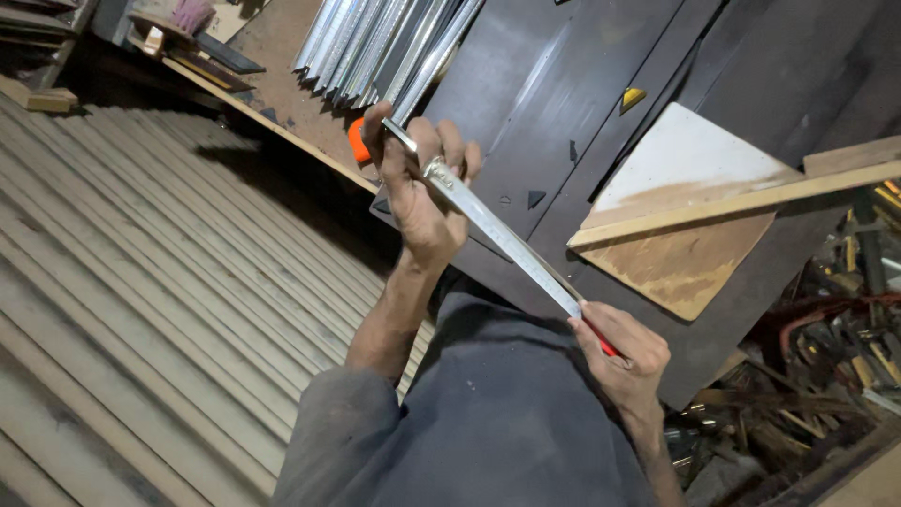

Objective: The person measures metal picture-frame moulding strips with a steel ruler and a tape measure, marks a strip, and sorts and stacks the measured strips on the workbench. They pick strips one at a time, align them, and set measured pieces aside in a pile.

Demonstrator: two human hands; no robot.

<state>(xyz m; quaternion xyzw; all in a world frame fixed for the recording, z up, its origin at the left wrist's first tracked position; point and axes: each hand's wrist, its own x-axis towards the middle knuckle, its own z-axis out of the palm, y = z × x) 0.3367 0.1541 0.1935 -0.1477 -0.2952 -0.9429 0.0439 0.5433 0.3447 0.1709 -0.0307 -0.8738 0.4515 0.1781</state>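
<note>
I judge marking: left hand (418,192) clamps the steel rule (497,233), right hand (624,357), at five o'clock, pinches a red pencil (605,345).

1. Left hand (418,192) raised at upper centre of the head view, fingers curled shut in a fist grip, knuckles turned toward the camera, thumb side up.
2. Left forearm bare, runs down from the wrist to a bent elbow at lower centre; grey sleeve covers the upper arm.
3. Right hand (624,357) lower and to the right, fingers (601,324) pinched together, back of hand facing up.
4. Right wrist bends down toward the bottom edge; forearm mostly cut off.
5. Hands well apart, left higher than right.
</note>
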